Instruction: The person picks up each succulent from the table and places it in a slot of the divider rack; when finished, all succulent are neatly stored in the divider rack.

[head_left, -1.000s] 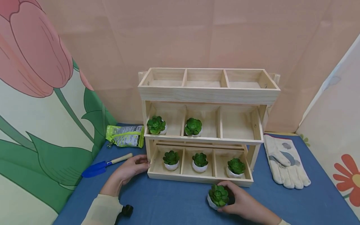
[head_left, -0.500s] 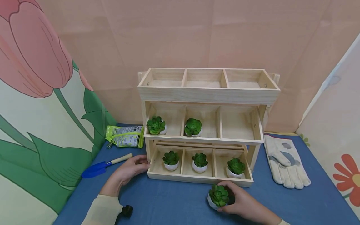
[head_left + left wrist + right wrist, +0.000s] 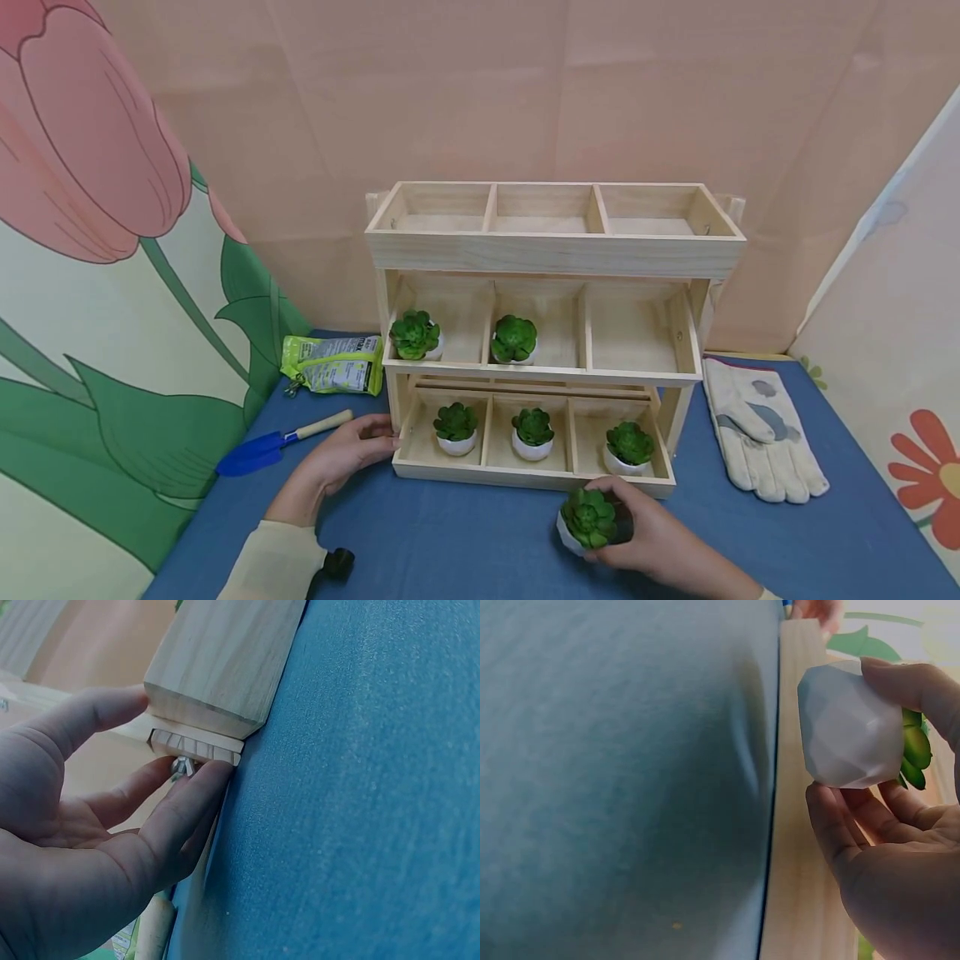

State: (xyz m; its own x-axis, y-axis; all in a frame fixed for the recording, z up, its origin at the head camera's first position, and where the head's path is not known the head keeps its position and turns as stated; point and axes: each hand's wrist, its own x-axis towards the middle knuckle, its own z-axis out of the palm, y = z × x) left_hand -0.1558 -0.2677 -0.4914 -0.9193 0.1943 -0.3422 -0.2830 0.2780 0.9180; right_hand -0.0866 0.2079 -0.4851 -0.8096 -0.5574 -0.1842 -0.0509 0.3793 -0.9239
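Note:
My right hand [image 3: 648, 533] pinches a small potted succulent [image 3: 588, 518] between thumb and fingers, just in front of the bottom tier of a wooden plant stand [image 3: 555, 257]. Its faceted white pot [image 3: 851, 727] shows in the right wrist view, tilted, with the green leaves mostly hidden behind it. At the stand's lower left corner, my left hand [image 3: 352, 450] holds the wood by its end. In the left wrist view the thumb is at the tray's edge and the fingertips are by a wing nut [image 3: 182, 766] and a leg end.
Succulents stand in all three bottom compartments and in the left and middle ones of the middle tier. Left of the stand lie a blue trowel [image 3: 255, 454] and a green packet [image 3: 333, 364]. White work gloves [image 3: 765, 433] lie at the right on the blue cloth [image 3: 450, 542].
My right hand has shifted slightly right and up with the potted succulent. The left hand stays at the stand's corner.

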